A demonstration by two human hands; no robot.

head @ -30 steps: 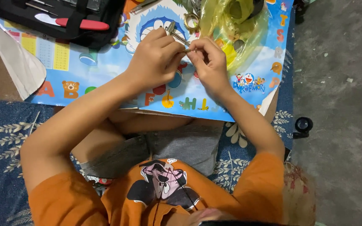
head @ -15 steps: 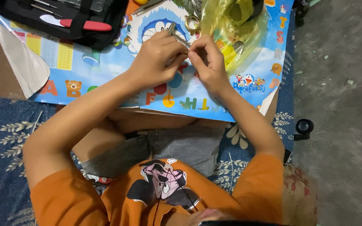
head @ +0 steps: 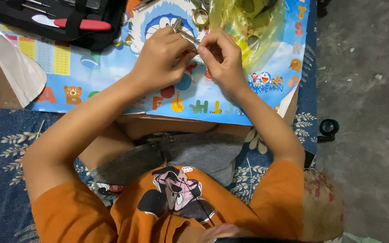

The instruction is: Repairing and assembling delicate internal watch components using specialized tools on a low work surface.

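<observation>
Both my hands meet over a colourful children's poster mat (head: 113, 76). My left hand (head: 160, 58) grips a pair of metal tweezers (head: 179, 28) whose tips stick up past my fingers. My right hand (head: 221, 58) pinches a tiny part right beside the tweezers; the part itself is hidden by my fingertips. A small brass ring (head: 200, 18) lies on the mat just beyond my hands.
A black tool case (head: 68, 20) with a red-handled tool (head: 83, 24) sits at the far left. A crumpled yellow plastic bag (head: 248, 27) lies at the far right. A small black lens-like object (head: 328, 127) rests on the grey floor. A blue leaf-patterned rug (head: 5, 148) lies under me.
Both hands stay together at the same spot; the fingers have only shifted slightly around the tweezers and the small part.
</observation>
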